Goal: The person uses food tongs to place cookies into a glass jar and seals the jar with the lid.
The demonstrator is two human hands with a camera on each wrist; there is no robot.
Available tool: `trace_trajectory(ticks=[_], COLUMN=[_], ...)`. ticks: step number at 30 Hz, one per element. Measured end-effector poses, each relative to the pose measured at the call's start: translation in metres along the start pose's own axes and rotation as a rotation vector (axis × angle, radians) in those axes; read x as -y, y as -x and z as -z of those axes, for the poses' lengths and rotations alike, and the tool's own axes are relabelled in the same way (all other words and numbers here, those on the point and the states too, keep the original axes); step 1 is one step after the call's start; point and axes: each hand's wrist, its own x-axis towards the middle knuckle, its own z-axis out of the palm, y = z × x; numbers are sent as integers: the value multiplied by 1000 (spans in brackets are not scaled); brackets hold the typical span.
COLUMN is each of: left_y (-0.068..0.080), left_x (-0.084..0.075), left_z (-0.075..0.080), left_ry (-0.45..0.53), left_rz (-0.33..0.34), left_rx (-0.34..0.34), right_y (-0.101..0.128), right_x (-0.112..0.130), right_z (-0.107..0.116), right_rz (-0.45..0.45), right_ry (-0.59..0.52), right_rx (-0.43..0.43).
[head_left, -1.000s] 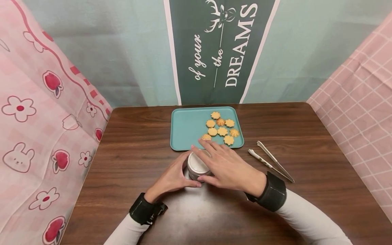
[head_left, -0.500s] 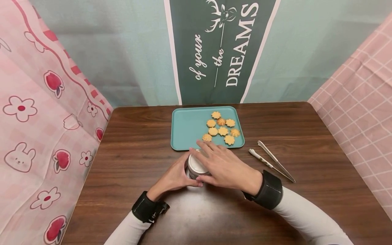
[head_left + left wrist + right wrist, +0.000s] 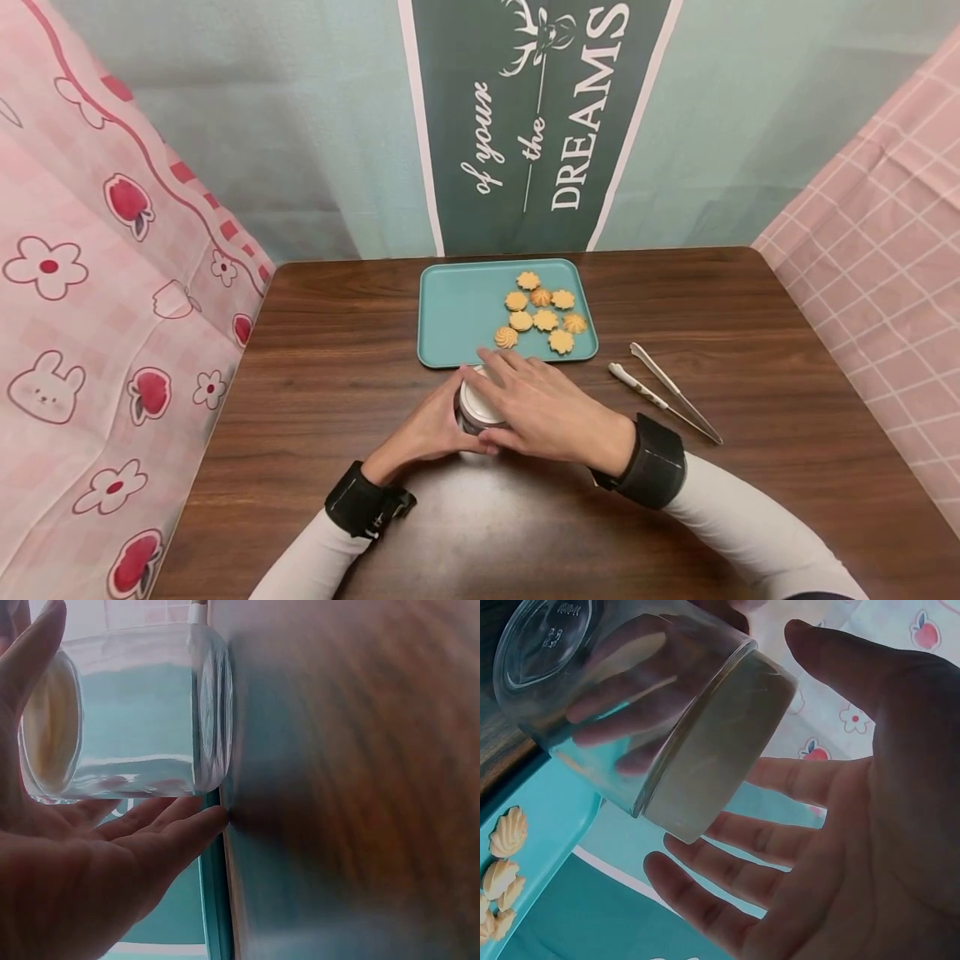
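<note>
A clear glass jar (image 3: pixel 135 727) with a pale lid (image 3: pixel 477 405) stands upright on the table between both hands. My left hand (image 3: pixel 427 429) grips the jar's side, its thumb toward the front and its fingers round the glass; in the right wrist view those fingers show through the wall. Over the lid lies my right hand (image 3: pixel 551 408), fingers stretched across its far edge and thumb at the near side. In the right wrist view its fingers are loosely spread beside the lid, and its thumb stands apart from it. No contents show inside the jar.
Just beyond the jar is a teal tray (image 3: pixel 461 312), with several flower-shaped cookies (image 3: pixel 560 342) on its right half. Spread tongs (image 3: pixel 637 386) lie on the wooden table (image 3: pixel 330 358) to the right of the tray. Printed curtains surround the table's back and sides.
My right hand has shifted slightly left over the lid, and its fingertips have drawn back from the tray's cookies. My left hand keeps its hold on the jar.
</note>
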Motion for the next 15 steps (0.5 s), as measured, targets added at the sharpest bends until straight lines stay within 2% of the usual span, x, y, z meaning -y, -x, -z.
trace_trajectory(ticks=[6,15], left_y=[-3,-7], left_x=[2,2], left_z=[2,5], left_ry=[11,16], left_rz=[-65,-78], left_rx=[-8,12], right_y=[-2,-3], right_x=[1,2], right_z=[0,0], right_rz=[20,11], right_ry=[-22,-10], right_rx=[-11,0])
